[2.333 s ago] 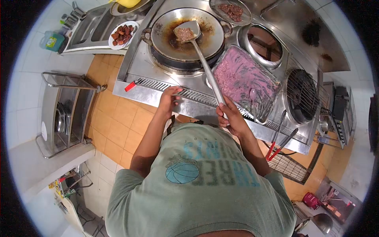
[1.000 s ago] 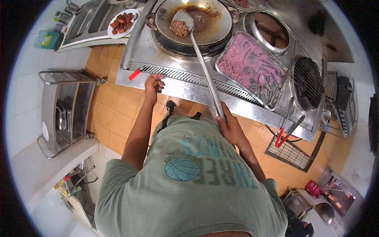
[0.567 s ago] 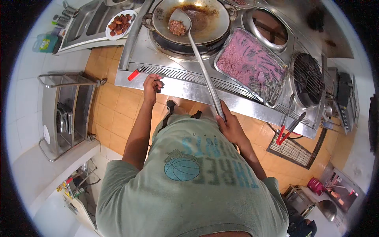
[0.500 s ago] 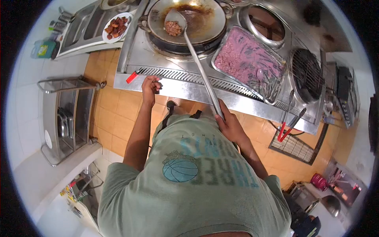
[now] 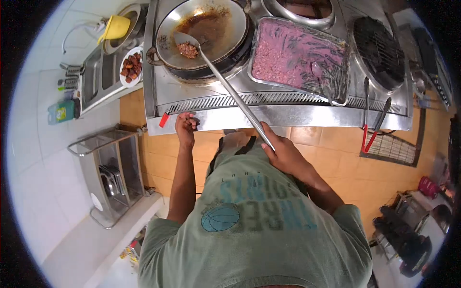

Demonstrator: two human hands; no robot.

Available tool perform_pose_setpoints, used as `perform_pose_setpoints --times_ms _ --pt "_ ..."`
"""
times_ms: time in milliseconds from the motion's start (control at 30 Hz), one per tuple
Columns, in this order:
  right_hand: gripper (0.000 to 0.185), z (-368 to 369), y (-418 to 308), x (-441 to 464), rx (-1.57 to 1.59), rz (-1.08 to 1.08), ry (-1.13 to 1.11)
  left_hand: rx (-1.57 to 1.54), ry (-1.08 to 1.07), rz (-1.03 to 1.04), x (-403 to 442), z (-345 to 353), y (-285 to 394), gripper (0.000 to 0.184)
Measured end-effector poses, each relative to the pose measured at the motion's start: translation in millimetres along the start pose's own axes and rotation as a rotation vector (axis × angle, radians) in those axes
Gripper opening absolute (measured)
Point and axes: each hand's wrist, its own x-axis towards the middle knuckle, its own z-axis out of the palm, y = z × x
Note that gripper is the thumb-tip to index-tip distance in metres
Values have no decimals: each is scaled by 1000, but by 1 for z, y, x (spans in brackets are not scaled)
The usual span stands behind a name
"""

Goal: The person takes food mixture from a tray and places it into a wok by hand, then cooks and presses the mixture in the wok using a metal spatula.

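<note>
My right hand [image 5: 286, 154] is wrapped round the end of a long metal wok spatula [image 5: 235, 96]. The spatula slants forward and left into a wok [image 5: 211, 31] on the stove. Browned minced meat [image 5: 187, 50] lies on its head, low on the wok's left side. Brown oily residue coats the wok's middle. My left hand [image 5: 186, 127] is by the stove's front edge, fingers loosely curled and apart, holding nothing visible. Just left of it, a red-handled utensil [image 5: 164, 118] lies on the edge.
A metal tray [image 5: 297, 88] of pink minced mixture stands right of the wok. Farther right are a black grill grate [image 5: 379, 53] and red-handled tongs [image 5: 370, 139] overhanging the front. A plate [image 5: 136, 82] of browned chunks sits at left by the sink [image 5: 91, 89]. A metal rack [image 5: 120, 168] stands lower left.
The view has shifted, and the stove's left side appears turned nearer. The spatula head with its meat is still in the wok, now nearer its left side. My right hand keeps its grip.
</note>
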Motion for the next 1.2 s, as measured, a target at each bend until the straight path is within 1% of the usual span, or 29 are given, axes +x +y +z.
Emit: perform_pose_setpoints --times_ms 67,167,267,367,400,500,600,700,967,1100,1200 --pt "58 4 7 -2 46 -83 68 14 -25 15 0 -1 0 20" --pt "56 -9 -4 -3 -24 10 -8 16 -20 4 2 -2 -1 20" --pt "57 -9 0 -3 -21 -9 12 20 -6 13 3 1 -1 20" --pt "57 -17 -6 -3 -32 90 -65 19 -30 20 7 -5 -4 21" --pt "56 -16 -4 -3 -30 72 -52 18 -44 21 8 -4 -3 22" --pt "56 -16 0 -3 -35 34 -25 53 26 -1 5 0 -2 23" --pt "57 -16 -1 -3 -36 23 -17 74 27 32 4 2 -3 21" --pt "58 -13 1 -3 -21 -6 5 -18 6 32 6 -1 -6 19" --pt "59 -13 -1 -3 -1 10 -20 19 -47 100 6 -2 -8 17" --pt "59 -9 3 -4 -12 -12 8 80 -57 145 1 5 -5 17" --pt "59 -9 3 -4 -10 -3 -3 25 -12 70 1 6 -2 17"
